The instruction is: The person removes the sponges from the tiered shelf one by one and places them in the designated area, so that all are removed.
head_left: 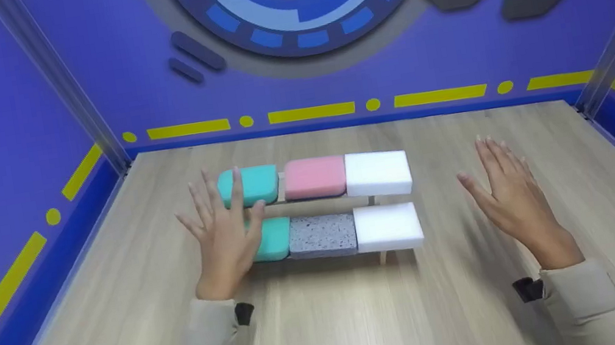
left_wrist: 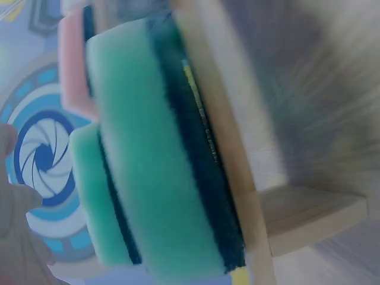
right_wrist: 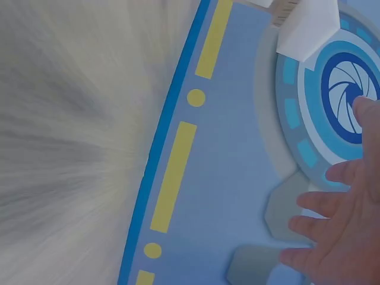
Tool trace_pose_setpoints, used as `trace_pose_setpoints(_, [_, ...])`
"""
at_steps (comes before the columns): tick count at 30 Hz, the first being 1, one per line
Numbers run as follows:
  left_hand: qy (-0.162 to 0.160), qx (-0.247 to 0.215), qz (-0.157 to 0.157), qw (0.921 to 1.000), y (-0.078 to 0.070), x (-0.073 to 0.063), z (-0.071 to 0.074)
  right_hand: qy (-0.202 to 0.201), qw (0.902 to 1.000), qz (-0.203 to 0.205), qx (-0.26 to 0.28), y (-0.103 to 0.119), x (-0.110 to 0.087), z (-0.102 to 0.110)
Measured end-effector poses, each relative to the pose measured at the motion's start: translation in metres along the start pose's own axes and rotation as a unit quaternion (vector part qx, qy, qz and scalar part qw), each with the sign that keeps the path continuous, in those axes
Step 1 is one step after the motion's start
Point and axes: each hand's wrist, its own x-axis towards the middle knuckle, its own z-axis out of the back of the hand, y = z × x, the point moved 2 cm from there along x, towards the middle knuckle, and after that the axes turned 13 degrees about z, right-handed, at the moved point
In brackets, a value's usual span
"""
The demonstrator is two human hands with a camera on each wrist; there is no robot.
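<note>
Two low wooden racks stand one behind the other on the table, each bearing a row of sponges. In the head view the back row has a green sponge [head_left: 257,184], a pink sponge [head_left: 316,177] and a white sponge [head_left: 378,172]. The front row holds a second green sponge [head_left: 275,240], a speckled grey sponge [head_left: 322,235] and another white sponge [head_left: 387,226]. My left hand [head_left: 223,235], fingers spread, hovers over the racks' left end and partly covers both green sponges. My right hand [head_left: 515,195] is held over the table right of the racks, fingers extended, holding nothing.
The wooden tabletop [head_left: 332,329] is bounded by blue panels on the left, right and back. A metal corner post [head_left: 65,81] rises at the back left. In the left wrist view, a wooden rack leg [left_wrist: 314,217] shows below the green sponge.
</note>
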Motion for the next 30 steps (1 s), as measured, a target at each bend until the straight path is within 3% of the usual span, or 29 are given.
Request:
trace_pose_setpoints(4, [0.018,-0.087,0.028,0.9956,0.010,0.005,0.011,-0.005,0.9996,0.005,0.027,0.002,0.007,0.005])
trace_pose_setpoints(8, [0.018,-0.179,0.039,0.9830,0.022,0.011,0.019,0.000,0.9984,0.013,0.056,0.005,0.013,0.008])
trace_pose_setpoints(12, [0.025,-0.272,0.060,0.9602,0.037,0.013,0.018,0.015,0.9971,0.025,0.070,0.009,0.022,0.008])
trace_pose_setpoints(16, [0.054,-0.345,0.117,0.9298,0.056,0.011,0.011,0.038,0.9957,0.032,0.079,0.011,0.031,0.008])
trace_pose_setpoints(19, [0.079,-0.402,0.153,0.8995,0.067,0.011,0.003,0.057,0.9941,0.037,0.084,0.014,0.037,0.007])
trace_pose_setpoints(21, [0.097,-0.451,0.171,0.8708,0.074,0.011,-0.003,0.070,0.9930,0.041,0.086,0.016,0.041,0.007])
trace_pose_setpoints(28, [0.162,-0.610,0.197,0.7498,0.091,0.008,-0.028,0.119,0.9873,0.053,0.091,0.022,0.051,0.002])
trace_pose_setpoints(30, [0.178,-0.638,0.196,0.7226,0.095,0.008,-0.035,0.130,0.9855,0.058,0.092,0.024,0.054,0.001])
